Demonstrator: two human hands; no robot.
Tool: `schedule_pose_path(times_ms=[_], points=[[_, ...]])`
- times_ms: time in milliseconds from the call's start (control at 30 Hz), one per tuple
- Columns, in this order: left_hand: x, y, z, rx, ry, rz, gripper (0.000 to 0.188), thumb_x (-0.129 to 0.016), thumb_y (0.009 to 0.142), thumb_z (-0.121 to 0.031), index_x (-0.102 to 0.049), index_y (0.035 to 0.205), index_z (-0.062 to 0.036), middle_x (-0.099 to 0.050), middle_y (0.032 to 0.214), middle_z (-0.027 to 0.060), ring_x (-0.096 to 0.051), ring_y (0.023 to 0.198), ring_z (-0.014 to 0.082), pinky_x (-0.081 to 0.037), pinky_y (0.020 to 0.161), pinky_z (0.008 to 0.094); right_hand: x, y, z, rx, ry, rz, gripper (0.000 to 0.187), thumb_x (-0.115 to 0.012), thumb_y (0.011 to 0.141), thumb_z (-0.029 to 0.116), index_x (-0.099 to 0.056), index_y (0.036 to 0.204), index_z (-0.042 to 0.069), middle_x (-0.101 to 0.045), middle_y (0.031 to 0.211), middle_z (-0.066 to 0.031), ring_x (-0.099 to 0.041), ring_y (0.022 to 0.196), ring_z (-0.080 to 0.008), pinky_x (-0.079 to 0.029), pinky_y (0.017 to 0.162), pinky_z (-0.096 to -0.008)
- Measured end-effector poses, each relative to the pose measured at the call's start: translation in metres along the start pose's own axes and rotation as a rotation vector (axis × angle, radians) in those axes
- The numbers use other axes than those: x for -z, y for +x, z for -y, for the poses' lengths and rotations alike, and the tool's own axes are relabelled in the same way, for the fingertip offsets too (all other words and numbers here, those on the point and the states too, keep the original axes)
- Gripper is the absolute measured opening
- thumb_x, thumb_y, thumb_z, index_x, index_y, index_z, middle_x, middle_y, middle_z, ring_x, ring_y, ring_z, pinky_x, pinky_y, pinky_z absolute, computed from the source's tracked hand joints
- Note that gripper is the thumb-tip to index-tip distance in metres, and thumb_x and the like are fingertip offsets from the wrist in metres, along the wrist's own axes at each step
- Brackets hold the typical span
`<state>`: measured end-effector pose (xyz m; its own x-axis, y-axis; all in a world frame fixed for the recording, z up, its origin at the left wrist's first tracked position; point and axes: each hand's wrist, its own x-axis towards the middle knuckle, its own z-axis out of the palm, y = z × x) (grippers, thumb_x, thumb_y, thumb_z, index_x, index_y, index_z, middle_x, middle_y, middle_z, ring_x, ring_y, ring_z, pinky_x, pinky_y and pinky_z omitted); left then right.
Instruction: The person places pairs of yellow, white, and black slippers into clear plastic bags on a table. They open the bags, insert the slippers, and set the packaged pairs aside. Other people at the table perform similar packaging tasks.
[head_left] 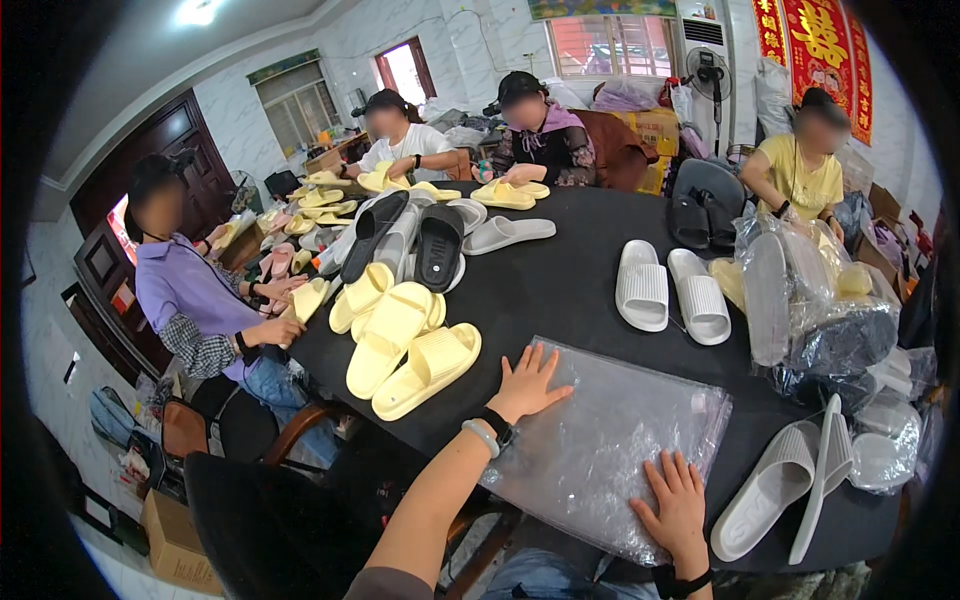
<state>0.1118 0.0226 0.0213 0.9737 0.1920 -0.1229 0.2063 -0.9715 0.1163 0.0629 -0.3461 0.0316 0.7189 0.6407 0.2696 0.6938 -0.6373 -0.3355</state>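
A stack of clear plastic bags (590, 440) lies flat at the near edge of the black table. My left hand (531, 386) rests palm down on its upper left corner, fingers spread. Near its right side my right hand (672, 505) also lies flat, fingers apart. Beyond the bags stands a pair of white ribbed slides (642, 290), side by side. To the left of my left hand a pair of yellow slides (430, 370) sits by the table edge. At the right, one grey-white slide (768, 488) lies flat with another slide (824, 478) tipped on its side against it.
Slides packed in clear bags (815, 300) are heaped on the right. Black and grey slides (438, 245) pile up left of centre on the black table (590, 215). Several people work around the table. An office chair (260, 520) and a cardboard box (178, 540) stand at the lower left.
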Motion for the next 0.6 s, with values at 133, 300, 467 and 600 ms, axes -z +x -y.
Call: schedule_pose_path(times_ms=[133,300,467,600], points=[[-0.0018,0.0001,0.0014,-0.014,0.002,-0.018,0.095,-0.039,0.091,-0.075,-0.021,0.158,-0.0102,-0.013,0.163,0.0245,-0.012,0.151,0.0403,-0.013,0.112,0.0722,-0.0009,-0.0003,-0.0004,0.005,-0.01,-0.006,0.06,-0.065,0.086,0.047,-0.06,0.135,0.013,-0.049,0.146,-0.0189,-0.04,0.139,-0.0392,-0.026,0.116,-0.0503],[-0.0031,0.0004,0.0023,-0.022,0.009,-0.03,0.095,-0.039,0.091,-0.075,-0.021,0.157,-0.0099,-0.014,0.162,0.0252,-0.013,0.151,0.0408,-0.014,0.111,0.0732,0.0001,-0.0001,0.0008,0.002,-0.007,-0.009,0.06,-0.065,0.086,0.047,-0.06,0.134,0.013,-0.049,0.146,-0.019,-0.041,0.139,-0.039,-0.026,0.115,-0.0503],[-0.0038,0.0007,0.0029,-0.014,0.017,-0.022,0.095,-0.039,0.091,-0.075,-0.02,0.158,-0.0102,-0.013,0.162,0.0248,-0.012,0.151,0.0402,-0.014,0.111,0.0732,-0.001,-0.0001,-0.0004,0.013,-0.003,-0.02,0.06,-0.066,0.085,0.047,-0.06,0.134,0.013,-0.05,0.145,-0.0189,-0.041,0.139,-0.039,-0.026,0.115,-0.0506],[-0.0026,0.0012,0.0014,-0.012,0.011,-0.009,0.096,-0.039,0.091,-0.076,-0.019,0.158,-0.0105,-0.012,0.163,0.0243,-0.011,0.151,0.0397,-0.014,0.111,0.0729,-0.0008,-0.0006,-0.0007,0.013,-0.006,-0.025,0.06,-0.066,0.085,0.047,-0.061,0.134,0.012,-0.05,0.145,-0.0189,-0.04,0.139,-0.0389,-0.026,0.115,-0.0507]])
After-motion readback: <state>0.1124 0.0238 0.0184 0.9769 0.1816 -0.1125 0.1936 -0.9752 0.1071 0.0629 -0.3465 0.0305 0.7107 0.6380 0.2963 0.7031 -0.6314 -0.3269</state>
